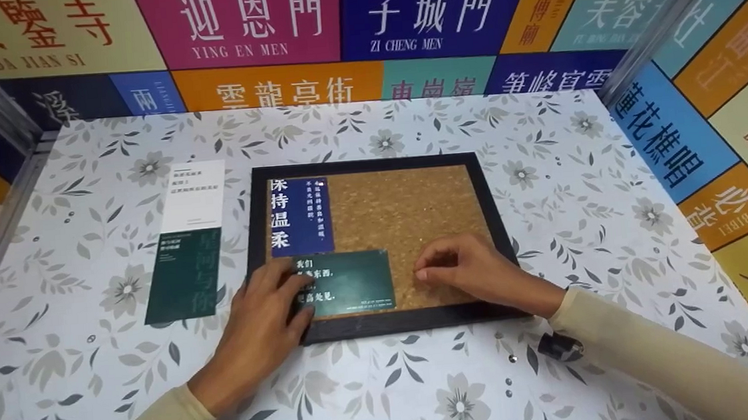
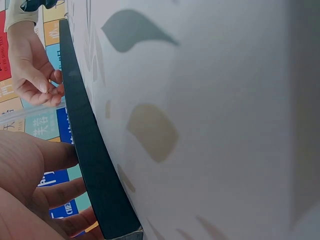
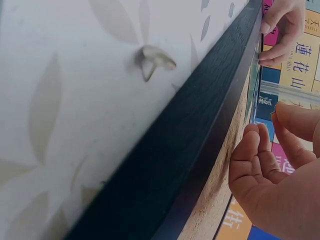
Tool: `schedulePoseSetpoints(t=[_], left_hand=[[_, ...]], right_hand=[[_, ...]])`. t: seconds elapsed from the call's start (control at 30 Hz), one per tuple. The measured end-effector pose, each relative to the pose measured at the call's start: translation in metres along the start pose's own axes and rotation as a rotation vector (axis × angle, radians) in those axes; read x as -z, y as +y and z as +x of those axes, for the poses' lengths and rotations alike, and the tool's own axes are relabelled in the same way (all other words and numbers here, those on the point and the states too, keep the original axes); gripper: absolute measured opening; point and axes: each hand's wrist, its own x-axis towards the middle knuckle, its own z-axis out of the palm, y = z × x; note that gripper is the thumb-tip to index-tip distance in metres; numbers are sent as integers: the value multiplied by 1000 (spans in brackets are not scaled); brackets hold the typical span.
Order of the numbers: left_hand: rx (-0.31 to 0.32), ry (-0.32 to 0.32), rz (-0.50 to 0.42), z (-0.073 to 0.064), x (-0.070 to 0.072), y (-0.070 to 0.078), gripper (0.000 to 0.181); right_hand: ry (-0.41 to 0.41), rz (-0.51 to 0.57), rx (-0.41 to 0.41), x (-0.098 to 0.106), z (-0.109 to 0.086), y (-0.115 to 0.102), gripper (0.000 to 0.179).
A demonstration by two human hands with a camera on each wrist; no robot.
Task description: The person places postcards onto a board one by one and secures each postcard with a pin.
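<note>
Hidden: left end of green card (image 1: 350, 282) covered by left hand (image 1: 259, 326); its text only partly readable. Whatever the right fingertips pinch is too small to make out.
Cut off: both wrist views sit low along the black frame (image 2: 92, 165), mostly showing floral tablecloth (image 1: 428, 392).
Cork board: (image 1: 408, 214) flat on table centre, black-framed.
Green card: lies on cork, lower left, just below blue card (image 1: 300, 216).
Left hand: fingers fairly straight, pressing green card's left end, palm over the frame's bottom-left corner.
Right hand: (image 1: 469, 270) on cork just right of green card, apart from it; fingers curled, thumb and forefinger tips together.
Spare card: white-and-green card (image 1: 186, 241) on cloth left of frame.
Small bits: pins (image 1: 512, 359) on cloth near right sleeve.
</note>
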Motion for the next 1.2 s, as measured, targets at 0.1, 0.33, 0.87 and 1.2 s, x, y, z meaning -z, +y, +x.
schedulePoseSetpoints(t=[0.1,0.33,0.87,1.2], left_hand=[[-3,1,3,0,0,0,38],[-3,-4,6,0,0,-1,39],[-5,2,-2,-1,-2,0,38],[-5,-2,10,0,0,-1,37]], right_hand=[[1,6,7,-1,2,-1,4],[4,5,-9,-2,9,-2,7],[-9,35,-86,-4,27,-7,8],[-12,44,-92,-4,41,-10,10]])
